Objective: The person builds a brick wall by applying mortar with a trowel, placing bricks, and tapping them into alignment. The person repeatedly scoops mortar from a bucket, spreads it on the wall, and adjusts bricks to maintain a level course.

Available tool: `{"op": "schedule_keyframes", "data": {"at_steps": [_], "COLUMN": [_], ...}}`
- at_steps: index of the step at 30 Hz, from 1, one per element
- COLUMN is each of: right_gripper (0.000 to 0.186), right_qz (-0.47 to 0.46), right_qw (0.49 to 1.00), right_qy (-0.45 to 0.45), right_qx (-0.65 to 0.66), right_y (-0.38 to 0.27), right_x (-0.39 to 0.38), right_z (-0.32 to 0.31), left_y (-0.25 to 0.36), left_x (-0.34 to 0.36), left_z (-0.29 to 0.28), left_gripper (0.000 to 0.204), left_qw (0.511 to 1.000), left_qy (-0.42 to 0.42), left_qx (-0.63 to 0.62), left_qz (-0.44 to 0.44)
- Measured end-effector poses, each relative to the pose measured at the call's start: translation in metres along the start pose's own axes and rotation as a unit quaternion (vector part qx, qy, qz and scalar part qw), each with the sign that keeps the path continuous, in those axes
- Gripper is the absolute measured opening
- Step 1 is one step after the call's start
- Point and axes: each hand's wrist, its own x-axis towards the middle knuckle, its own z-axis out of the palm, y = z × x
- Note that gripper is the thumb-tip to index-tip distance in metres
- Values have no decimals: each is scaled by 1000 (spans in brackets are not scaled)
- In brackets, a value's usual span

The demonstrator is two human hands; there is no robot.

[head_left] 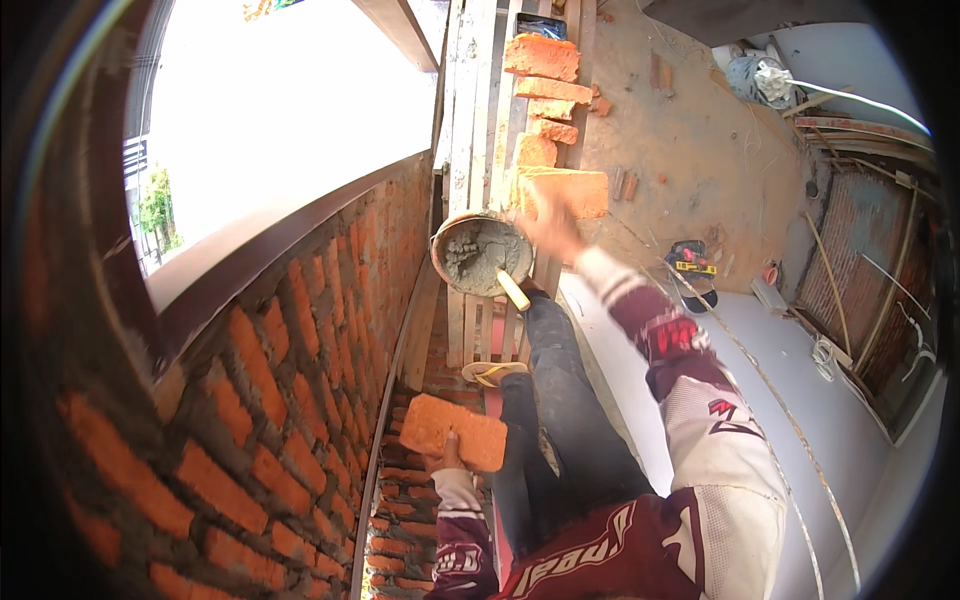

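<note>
My left hand (449, 452) is closed on an orange brick (455, 430) low in the view, beside the brick wall. Stretched forward, my right hand (550, 225) is at the near end of a row of bricks, partly over a large brick (580, 192). Motion smears its fingers, so its grip cannot be made out. Just left of that hand stands a round bucket (436, 258) with wet grey mortar (480, 255) in it. A tool with a pale yellow handle (513, 290) leans in the mortar; its blade is hidden.
Whole and broken bricks (541, 57) line the wooden plank platform (484, 90). The brick wall (270, 400) and a window frame (250, 240) border the left. Two long ropes or wires (770, 370) hang at the right. Far below lies a floor (640, 130) with debris.
</note>
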Motion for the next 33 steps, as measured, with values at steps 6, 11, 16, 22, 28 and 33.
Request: {"op": "schedule_keyframes", "data": {"at_steps": [6,11,16,22,28,33], "right_gripper": [58,57,48,51,41,65], "right_qz": [-36,-66,-62,-28,15,-31], "right_qw": [922,871,858,947,991,859], "right_qy": [-45,-50,-17,21,59,-63], "right_qx": [-383,-484,-510,-318,123,508], "right_y": [129,175,195,176,81,-59], "right_x": [181,224,239,211,128,-10], "right_z": [17,49,70,3,-90,-198], "left_y": [-47,-73,-68,-41,-11,52], "left_x": [11,-1,-8,-9,-2,-46], "left_z": [-32,-45,-26,-1,7,15], "left_gripper": [63,62,59,43,44,50], "left_qw": [997,994,991,997,996,984], "left_qy": [-8,-6,-10,-28,-71,-157], "left_qx": [56,57,30,17,21,-63], "left_qz": [-51,-98,-129,-68,-46,64]}}
